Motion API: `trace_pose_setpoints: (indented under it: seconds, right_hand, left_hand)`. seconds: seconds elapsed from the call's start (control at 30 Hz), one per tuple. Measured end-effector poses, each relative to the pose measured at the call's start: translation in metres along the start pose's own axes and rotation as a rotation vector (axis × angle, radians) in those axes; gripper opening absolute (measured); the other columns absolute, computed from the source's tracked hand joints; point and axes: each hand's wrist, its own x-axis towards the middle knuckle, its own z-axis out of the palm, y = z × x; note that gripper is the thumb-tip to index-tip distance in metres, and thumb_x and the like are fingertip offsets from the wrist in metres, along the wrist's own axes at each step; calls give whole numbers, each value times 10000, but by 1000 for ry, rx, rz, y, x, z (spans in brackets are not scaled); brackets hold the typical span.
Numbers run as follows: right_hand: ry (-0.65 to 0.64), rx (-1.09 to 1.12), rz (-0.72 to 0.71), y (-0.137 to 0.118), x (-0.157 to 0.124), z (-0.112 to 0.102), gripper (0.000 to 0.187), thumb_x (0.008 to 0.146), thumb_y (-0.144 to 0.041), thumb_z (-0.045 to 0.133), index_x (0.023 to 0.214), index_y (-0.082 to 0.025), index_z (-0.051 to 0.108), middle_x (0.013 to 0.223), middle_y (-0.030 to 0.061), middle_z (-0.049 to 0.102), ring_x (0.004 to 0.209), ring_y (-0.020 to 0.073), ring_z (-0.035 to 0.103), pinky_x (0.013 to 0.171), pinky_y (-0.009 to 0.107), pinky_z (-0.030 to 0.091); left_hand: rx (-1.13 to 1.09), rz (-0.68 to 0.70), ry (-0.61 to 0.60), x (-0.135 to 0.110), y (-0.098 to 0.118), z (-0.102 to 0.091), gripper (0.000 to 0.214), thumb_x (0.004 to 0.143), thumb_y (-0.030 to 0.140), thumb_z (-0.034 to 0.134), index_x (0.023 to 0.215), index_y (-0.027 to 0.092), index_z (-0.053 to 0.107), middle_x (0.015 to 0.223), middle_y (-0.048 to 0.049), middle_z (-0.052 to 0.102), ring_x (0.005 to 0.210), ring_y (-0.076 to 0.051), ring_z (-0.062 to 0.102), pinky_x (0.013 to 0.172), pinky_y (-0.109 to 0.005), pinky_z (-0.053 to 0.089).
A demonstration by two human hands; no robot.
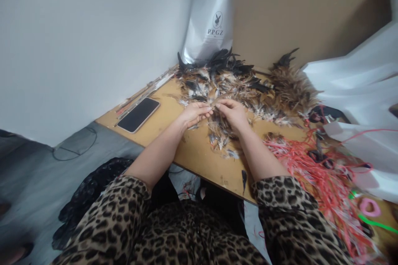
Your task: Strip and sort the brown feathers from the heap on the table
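My left hand point(196, 114) and my right hand point(231, 112) meet over the table, fingertips almost touching. Both are pinched on what looks like a small brown feather, its details too fine to make out. Just beyond them spreads a pile of loose feathers point(230, 80), brown, white and black. A smaller heap of feathers point(219, 132) lies under and in front of my right hand. To the right of the pile is a fluffy brown feather bunch point(292, 85).
A phone point(139, 114) lies at the left of the wooden table point(199, 161). Behind the feathers stands a silver-white bag point(208, 20) against the wall. On the right are tangled red and white strings point(311, 169), black-handled scissors point(319, 156), a pink ring point(370, 207) and white sheeting point(357, 74).
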Motion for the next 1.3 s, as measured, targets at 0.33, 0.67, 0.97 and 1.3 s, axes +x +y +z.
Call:
trace_pose_setpoints:
  seconds: [0.33, 0.67, 0.97, 1.3]
  right_hand:
    - [-110, -148, 79, -20, 1, -22, 294, 615, -396, 667, 729, -124, 670, 517, -27, 519, 444, 46, 351, 427, 196, 261]
    - [-274, -67, 271, -12, 0, -13, 297, 567, -399, 706, 656, -136, 602, 404, -78, 419, 353, 27, 271, 368, 191, 165]
    - [-127, 43, 188, -12, 2, -13, 210, 586, -308, 682, 596, -143, 553, 442, -50, 481, 352, 31, 304, 354, 186, 185]
    - [-102, 535, 353, -8, 8, -21, 273, 573, -259, 733, 739, -180, 532, 647, -51, 549, 473, 28, 414, 390, 147, 280]
  left_hand:
    - [-33, -8, -29, -1, 2, 1, 144, 650, 137, 697, 729, 86, 587, 640, -19, 636, 475, -19, 535, 437, -103, 394]
    - [101, 8, -44, -1, -1, 1, 172, 642, 174, 707, 744, 80, 605, 667, -37, 644, 488, -26, 548, 454, -113, 403]
    - [336, 71, -81, -3, -4, 5, 176, 652, 245, 699, 707, 88, 641, 657, -63, 651, 492, -56, 553, 454, -154, 404]
    - [-146, -9, 107, 7, 0, -6, 53, 713, 111, 639, 754, 87, 613, 712, -46, 660, 530, -33, 582, 441, -94, 412]
